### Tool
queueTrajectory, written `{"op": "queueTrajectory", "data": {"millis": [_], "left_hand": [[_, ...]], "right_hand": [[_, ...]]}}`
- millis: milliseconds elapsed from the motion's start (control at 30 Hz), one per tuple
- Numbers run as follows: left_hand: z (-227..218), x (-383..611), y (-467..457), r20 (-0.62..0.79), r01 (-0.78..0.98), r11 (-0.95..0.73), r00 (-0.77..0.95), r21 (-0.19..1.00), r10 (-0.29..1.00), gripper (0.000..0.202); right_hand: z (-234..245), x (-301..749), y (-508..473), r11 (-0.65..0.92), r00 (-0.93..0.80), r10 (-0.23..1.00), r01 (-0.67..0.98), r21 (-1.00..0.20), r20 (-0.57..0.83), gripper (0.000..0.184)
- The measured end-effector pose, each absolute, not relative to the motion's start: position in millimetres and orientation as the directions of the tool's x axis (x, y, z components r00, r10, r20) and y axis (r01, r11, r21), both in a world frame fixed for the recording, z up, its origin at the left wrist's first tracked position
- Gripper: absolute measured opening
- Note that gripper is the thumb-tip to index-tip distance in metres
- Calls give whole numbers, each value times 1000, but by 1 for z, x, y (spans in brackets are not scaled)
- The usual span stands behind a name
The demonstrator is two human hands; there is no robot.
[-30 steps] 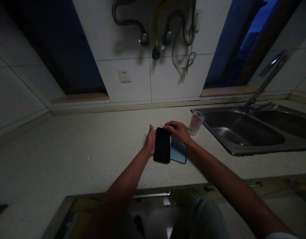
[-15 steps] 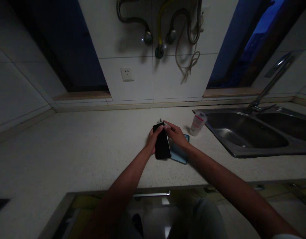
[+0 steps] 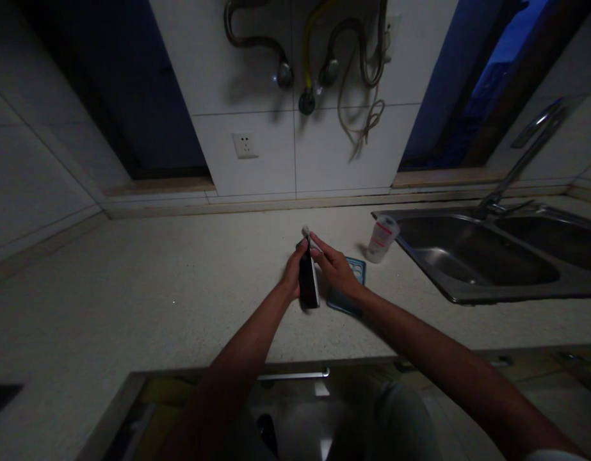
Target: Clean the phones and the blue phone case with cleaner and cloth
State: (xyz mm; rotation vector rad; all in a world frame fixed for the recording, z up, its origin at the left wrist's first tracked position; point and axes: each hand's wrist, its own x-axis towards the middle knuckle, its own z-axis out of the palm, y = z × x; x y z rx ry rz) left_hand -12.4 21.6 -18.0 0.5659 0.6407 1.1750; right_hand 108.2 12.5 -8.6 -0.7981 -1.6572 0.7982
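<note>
Over the pale countertop (image 3: pixel 132 288) both hands hold a black phone (image 3: pixel 307 280), turned almost edge-on to me. My left hand (image 3: pixel 292 275) grips its left side and back. My right hand (image 3: pixel 334 272) holds the right side, fingertips at the phone's top end by a small pale piece (image 3: pixel 307 232) that I cannot make out. A light blue phone case (image 3: pixel 351 282) lies flat on the counter under my right hand, its camera cut-out facing the wall.
A small clear plastic cup (image 3: pixel 380 238) with red print stands beside the steel double sink (image 3: pixel 472 256), whose tap (image 3: pixel 520 160) rises at the right. Hoses and valves (image 3: pixel 319 64) hang on the tiled wall above a socket (image 3: pixel 246 145). A drawer handle (image 3: pixel 292 375) sits below the counter edge.
The phone has turned from screen-up to nearly edge-on between my hands and risen a little. More of the blue case is uncovered beneath my right hand.
</note>
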Motion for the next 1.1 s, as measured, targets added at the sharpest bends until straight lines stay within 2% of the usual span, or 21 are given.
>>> {"op": "queueTrajectory", "data": {"millis": [133, 267, 400, 533, 700, 767, 933, 1100], "left_hand": [[-17, -14, 22, -281, -701, 373, 249, 608, 927, 46], [-16, -23, 31, -337, -765, 367, 207, 530, 919, 53], [-12, -38, 38, -395, -710, 477, 297, 517, 870, 61], [-9, -41, 37, -333, -738, 425, 281, 525, 900, 63], [-8, -34, 30, -203, -822, 365, 305, 438, 930, 49], [-7, -34, 29, -163, -849, 334, 293, 408, 942, 52], [-5, -36, 28, -77, -872, 264, 256, 413, 964, 61], [-4, -35, 26, -71, -815, 296, 302, 498, 951, 55]], "right_hand": [[-5, 108, 2, 728, -364, 679, 221, -649, 637, 52], [-6, 103, -8, 837, -545, 535, 236, -494, 646, 50], [-14, 98, -11, 913, -668, 393, 202, -354, 632, 54], [-20, 100, -5, 908, -684, 414, 269, -320, 601, 50], [-17, 104, 5, 909, -661, 395, 381, -168, 639, 39], [-15, 105, 6, 900, -640, 395, 415, -136, 659, 35], [-9, 108, 6, 815, -557, 520, 550, -181, 648, 33], [-9, 112, 11, 738, -475, 620, 623, -259, 625, 36]]}}
